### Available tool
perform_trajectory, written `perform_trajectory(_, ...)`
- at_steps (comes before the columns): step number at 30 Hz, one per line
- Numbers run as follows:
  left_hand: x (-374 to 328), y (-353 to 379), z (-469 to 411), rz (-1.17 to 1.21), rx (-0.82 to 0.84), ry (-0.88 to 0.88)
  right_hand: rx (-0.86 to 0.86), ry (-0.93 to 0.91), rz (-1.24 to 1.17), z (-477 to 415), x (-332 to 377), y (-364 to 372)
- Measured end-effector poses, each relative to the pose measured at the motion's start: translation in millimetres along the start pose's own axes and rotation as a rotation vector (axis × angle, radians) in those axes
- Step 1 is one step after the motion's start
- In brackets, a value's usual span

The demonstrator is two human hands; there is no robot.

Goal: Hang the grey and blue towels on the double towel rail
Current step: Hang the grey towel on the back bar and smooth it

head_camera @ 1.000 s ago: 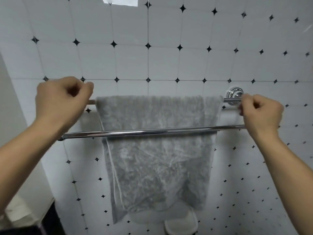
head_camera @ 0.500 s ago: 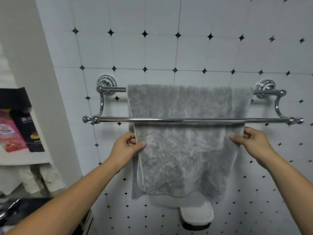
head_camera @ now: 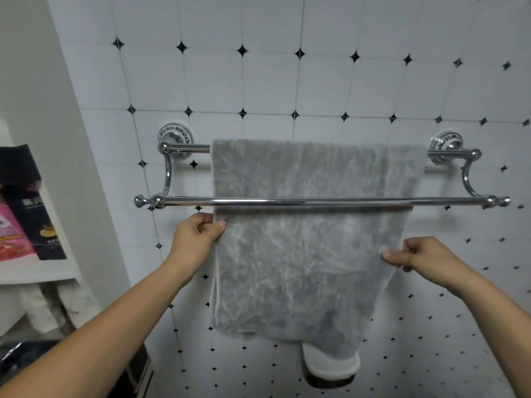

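A grey towel hangs over the back bar of the chrome double towel rail on the tiled wall and drops behind the bare front bar. My left hand pinches the towel's left edge just below the front bar. My right hand pinches its right edge a little lower. No blue towel is in view.
A white wall corner stands at the left, with a shelf holding a black and pink package and crumpled cloths below. A white roll-like object sits under the towel. The tiled wall continues to the right.
My hands came down from the rail's ends to the towel's side edges below the front bar. The view pulled back and shifted, so both rail ends now show.
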State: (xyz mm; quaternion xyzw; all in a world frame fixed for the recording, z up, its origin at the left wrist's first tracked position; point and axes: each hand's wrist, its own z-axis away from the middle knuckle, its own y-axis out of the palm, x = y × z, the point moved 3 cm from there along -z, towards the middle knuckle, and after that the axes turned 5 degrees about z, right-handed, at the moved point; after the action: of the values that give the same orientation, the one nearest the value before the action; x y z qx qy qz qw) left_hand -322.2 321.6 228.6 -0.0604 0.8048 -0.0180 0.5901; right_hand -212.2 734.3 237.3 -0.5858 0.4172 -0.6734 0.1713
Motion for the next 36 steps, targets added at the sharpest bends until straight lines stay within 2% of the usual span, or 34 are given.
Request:
perform_trajectory(2,-11,-11,12,-0.317,-0.072,0.038,-0.002,-0.016,0.104,3,12,-22)
perform_trajectory(4,-34,-23,27,-0.642,-0.188,0.172,-0.038,-0.078,0.14,8,28,-48)
perform_trajectory(6,-60,-31,40,-0.679,-0.245,0.38,-0.121,-0.159,0.117,13,48,-71)
perform_trajectory(8,-90,-33,44,-0.589,-0.285,0.588,-0.287,-0.215,0.071,12,69,-90)
perform_trajectory(9,-104,-34,40,-0.511,-0.309,0.625,-0.396,-0.215,0.071,8,77,-96)
perform_trajectory(11,-128,-35,22,-0.459,-0.352,0.565,-0.58,-0.134,0.167,-4,87,-107)
perform_trajectory(12,-134,-35,11,-0.522,-0.354,0.494,-0.612,-0.087,0.223,-11,90,-111)
perform_trajectory(14,-133,-30,-13,-0.656,-0.26,0.317,-0.54,-0.049,0.152,-26,92,-113)
perform_trajectory(15,-130,-27,-23,-0.584,-0.18,0.228,-0.465,-0.066,0.012,-32,93,-110)
perform_trajectory(17,-125,-15,-33,-0.268,-0.013,0.087,-0.349,-0.098,-0.281,-39,93,-104)
perform_trajectory(19,-123,-8,-38,-0.086,0.052,0.029,-0.34,-0.087,-0.408,-44,90,-101)
perform_trajectory(21,-124,-6,-42,0.018,0.024,-0.004,-0.365,-0.078,-0.445,-47,88,-105)
perform_trajectory(24,-128,-12,-45,0.079,-0.102,0.019,-0.462,-0.096,-0.466,-49,82,-118)
perform_trajectory(27,-127,-22,-41,0.001,-0.133,0.06,-0.486,-0.167,-0.327,-53,87,-124)
perform_trajectory(31,-124,-26,-36,-0.143,-0.017,0.029,-0.438,-0.249,-0.005,-56,94,-122)
perform_trajectory(33,-129,-25,-36,-0.099,-0.04,0.028,-0.398,-0.263,0.038,-53,95,-126)
perform_trajectory(36,-141,-19,-36,0.025,-0.16,0.061,-0.342,-0.278,0.065,-51,95,-128)
